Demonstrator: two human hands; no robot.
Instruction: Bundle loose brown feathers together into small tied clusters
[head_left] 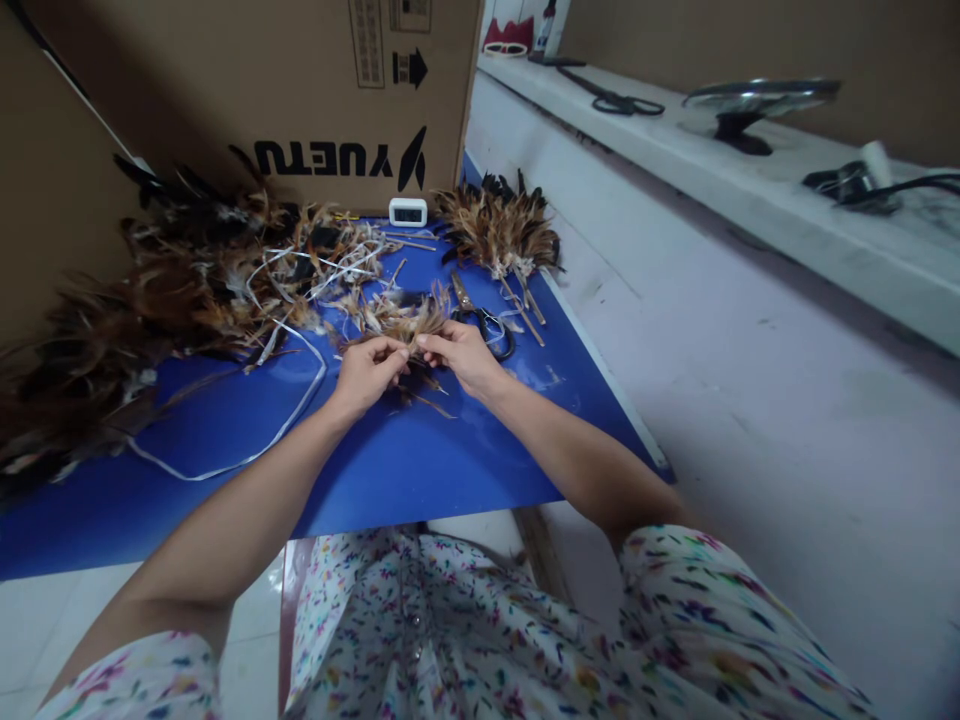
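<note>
My left hand [373, 372] and my right hand [463, 355] meet over the blue table, fingertips pinched close together. Between them is a small bunch of tan-brown feathers [420, 322], its fluffy ends pointing away from me. Both hands are closed on its lower end; the exact grip is partly hidden by the fingers. Loose feathers lie under and just beyond my hands. Right behind my right hand rest black-handled scissors [499, 338], blades pointing away. A tied bundle of brown and black feathers on sticks [501, 228] lies farther back on the right.
A large heap of brown feathers [187, 290] covers the table's left side, with white ribbon [319, 385] looping out of it. A small white digital clock [408, 212] stands before a cardboard box [315, 90]. Along the right runs a wall with a ledge [675, 140] holding another pair of scissors [619, 102].
</note>
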